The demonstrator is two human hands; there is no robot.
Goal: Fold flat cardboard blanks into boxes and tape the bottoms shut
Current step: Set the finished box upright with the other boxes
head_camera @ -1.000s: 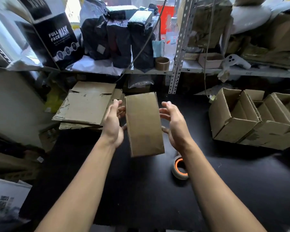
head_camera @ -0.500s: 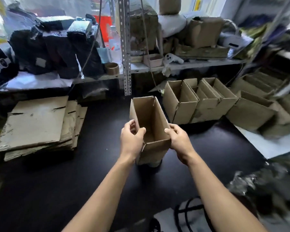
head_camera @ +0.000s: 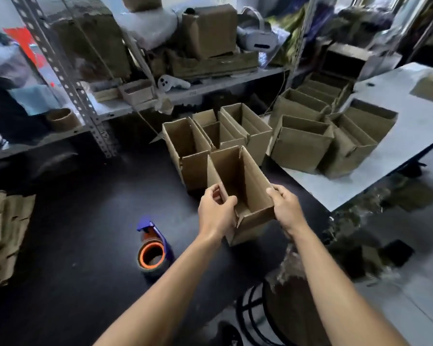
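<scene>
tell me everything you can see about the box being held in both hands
The held box is plain brown corrugated cardboard, folded into a tall, narrow shape with its top open toward the camera and its dim inside visible. It sits tilted above the dark table, next to other open boxes. The left hand grips its near-left rim, thumb over the edge; the right hand grips the near-right corner. Its underside is hidden.

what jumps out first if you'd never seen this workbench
Dead centre, the left hand and right hand grip an open brown cardboard box upright over the black table. Behind it stands a cluster of finished open cardboard boxes; near left lies a blue tape dispenser with an orange-cored roll.
</scene>
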